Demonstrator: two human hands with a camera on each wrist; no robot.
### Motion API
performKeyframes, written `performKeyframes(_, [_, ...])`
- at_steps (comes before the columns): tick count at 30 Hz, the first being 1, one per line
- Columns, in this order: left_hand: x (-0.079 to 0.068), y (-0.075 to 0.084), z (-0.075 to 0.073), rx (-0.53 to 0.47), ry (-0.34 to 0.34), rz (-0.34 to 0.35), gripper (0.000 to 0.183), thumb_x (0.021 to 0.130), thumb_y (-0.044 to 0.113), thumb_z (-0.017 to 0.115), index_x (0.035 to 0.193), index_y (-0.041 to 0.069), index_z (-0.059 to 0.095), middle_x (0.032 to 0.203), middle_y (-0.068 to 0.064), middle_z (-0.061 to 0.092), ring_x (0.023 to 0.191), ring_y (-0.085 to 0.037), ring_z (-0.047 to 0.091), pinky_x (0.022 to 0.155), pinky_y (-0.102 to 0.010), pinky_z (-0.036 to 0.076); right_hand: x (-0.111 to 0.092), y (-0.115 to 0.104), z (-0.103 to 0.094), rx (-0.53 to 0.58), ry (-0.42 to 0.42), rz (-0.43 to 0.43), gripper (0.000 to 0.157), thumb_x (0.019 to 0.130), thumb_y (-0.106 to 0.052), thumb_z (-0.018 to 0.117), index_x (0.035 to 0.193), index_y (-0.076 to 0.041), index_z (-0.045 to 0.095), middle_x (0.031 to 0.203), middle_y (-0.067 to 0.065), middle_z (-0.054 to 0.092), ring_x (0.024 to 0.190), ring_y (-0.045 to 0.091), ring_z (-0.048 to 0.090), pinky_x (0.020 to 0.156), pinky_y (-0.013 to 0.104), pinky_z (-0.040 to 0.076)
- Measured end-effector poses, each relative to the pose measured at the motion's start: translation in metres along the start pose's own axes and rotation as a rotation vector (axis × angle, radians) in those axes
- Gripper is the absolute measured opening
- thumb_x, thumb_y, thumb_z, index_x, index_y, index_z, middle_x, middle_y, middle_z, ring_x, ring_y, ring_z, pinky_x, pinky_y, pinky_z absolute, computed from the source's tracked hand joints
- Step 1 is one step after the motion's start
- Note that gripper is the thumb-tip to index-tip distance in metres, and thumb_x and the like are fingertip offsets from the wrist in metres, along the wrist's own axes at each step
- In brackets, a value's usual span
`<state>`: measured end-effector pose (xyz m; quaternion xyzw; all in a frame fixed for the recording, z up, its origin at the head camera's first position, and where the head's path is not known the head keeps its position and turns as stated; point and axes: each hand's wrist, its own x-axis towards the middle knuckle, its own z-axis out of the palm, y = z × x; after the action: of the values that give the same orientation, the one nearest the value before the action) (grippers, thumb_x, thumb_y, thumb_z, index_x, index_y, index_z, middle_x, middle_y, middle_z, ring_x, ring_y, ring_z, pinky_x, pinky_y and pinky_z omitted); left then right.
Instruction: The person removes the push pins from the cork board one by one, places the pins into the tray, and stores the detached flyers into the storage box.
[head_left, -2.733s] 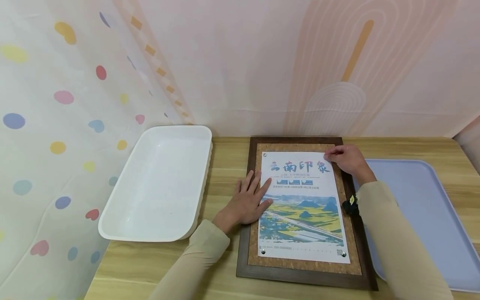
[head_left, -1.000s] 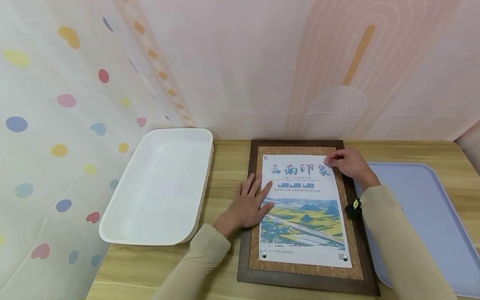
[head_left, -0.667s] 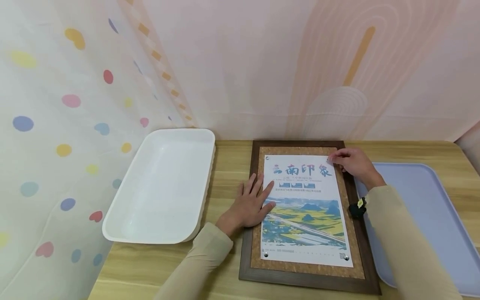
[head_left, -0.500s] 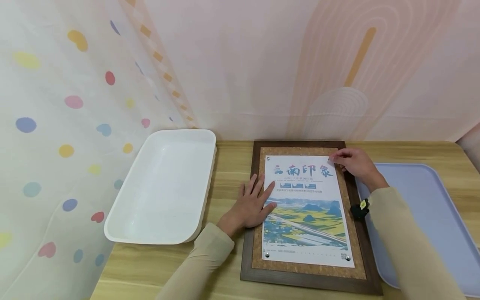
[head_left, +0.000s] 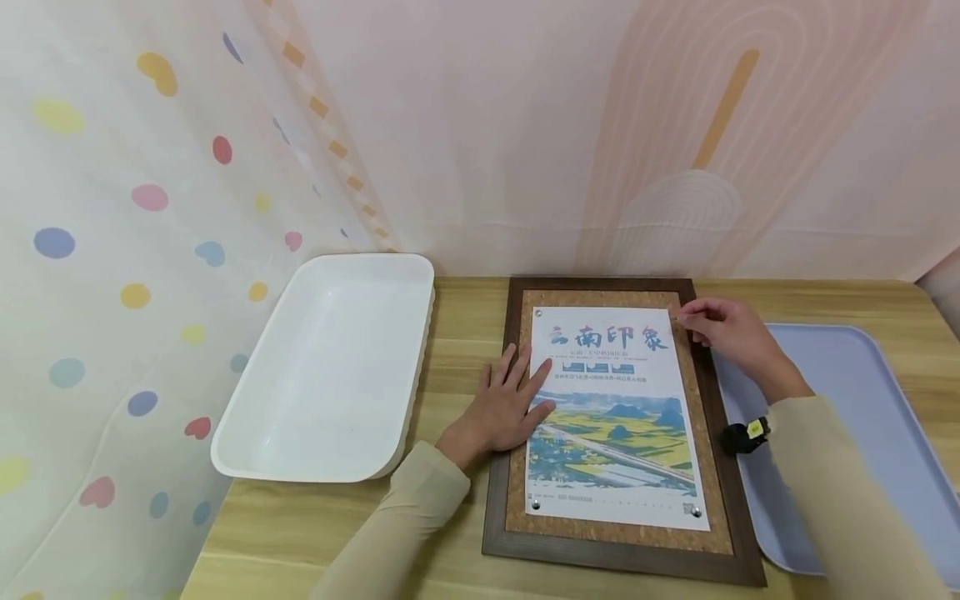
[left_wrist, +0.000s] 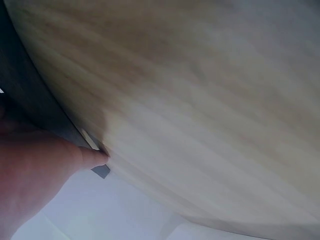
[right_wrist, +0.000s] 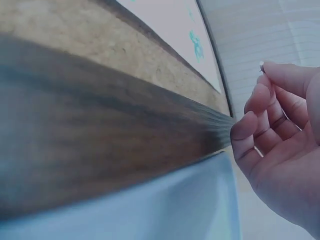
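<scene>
A printed landscape poster (head_left: 607,400) lies on a cork board (head_left: 615,536) with a dark wooden frame (head_left: 622,564). Silver thumbtacks sit at its top left (head_left: 538,314), bottom left (head_left: 536,505) and bottom right corners (head_left: 696,512). My left hand (head_left: 502,412) rests with spread fingers across the frame's left side and the poster's edge. Just off the poster's top right corner, my right hand (head_left: 731,333) pinches a small thumbtack (right_wrist: 261,65) between thumb and forefinger, its metal showing at the fingertips in the right wrist view. No tack shows in that corner.
To the left stands a deep white plastic tray (head_left: 322,375). A flat pale blue tray (head_left: 840,417) lies at the right, beneath the right forearm and beside the frame. Behind the wooden table (head_left: 465,333) hangs a patterned cloth (head_left: 487,150).
My right hand has drawn back to the right from the poster's top right corner, with the thumbtack in its fingers. My left hand stays in place on the poster and frame.
</scene>
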<state>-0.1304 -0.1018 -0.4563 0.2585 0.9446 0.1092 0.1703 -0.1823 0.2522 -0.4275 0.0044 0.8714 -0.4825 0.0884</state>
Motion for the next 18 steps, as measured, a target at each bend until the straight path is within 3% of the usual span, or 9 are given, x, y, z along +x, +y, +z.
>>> performKeyframes(6, [0.000, -0.001, 0.001, 0.010, -0.001, 0.000, 0.065, 0.106, 0.054, 0.024, 0.161, 0.027, 0.004, 0.166, -0.007, -0.011, 0.152, -0.030, -0.016, 0.119, -0.062, 0.001, -0.013, 0.000, -0.007, 0.000, -0.004, -0.027, 0.035, 0.104, -0.030, 0.052, 0.118, 0.001, 0.060, 0.104, 0.009, 0.062, 0.082, 0.011, 0.056, 0.071, 0.023, 0.052])
performKeyframes(12, [0.002, -0.001, 0.000, 0.027, 0.001, -0.006, 0.065, 0.106, 0.054, 0.024, 0.161, 0.027, 0.004, 0.166, -0.007, -0.012, 0.152, -0.030, -0.017, 0.119, -0.062, 0.001, -0.024, -0.001, -0.013, 0.025, 0.014, -0.065, 0.030, 0.103, -0.024, 0.055, 0.114, 0.003, 0.060, 0.091, 0.001, 0.062, 0.075, 0.014, 0.054, 0.065, 0.026, 0.049])
performKeyframes(18, [0.001, -0.001, 0.001, 0.019, 0.014, -0.002, 0.065, 0.106, 0.054, 0.025, 0.161, 0.027, 0.007, 0.166, -0.007, -0.010, 0.152, -0.030, -0.016, 0.119, -0.062, 0.002, -0.034, 0.002, -0.021, -0.001, 0.034, -0.068, 0.027, 0.103, -0.022, 0.056, 0.113, 0.003, 0.059, 0.087, 0.002, 0.062, 0.074, 0.014, 0.055, 0.064, 0.027, 0.050])
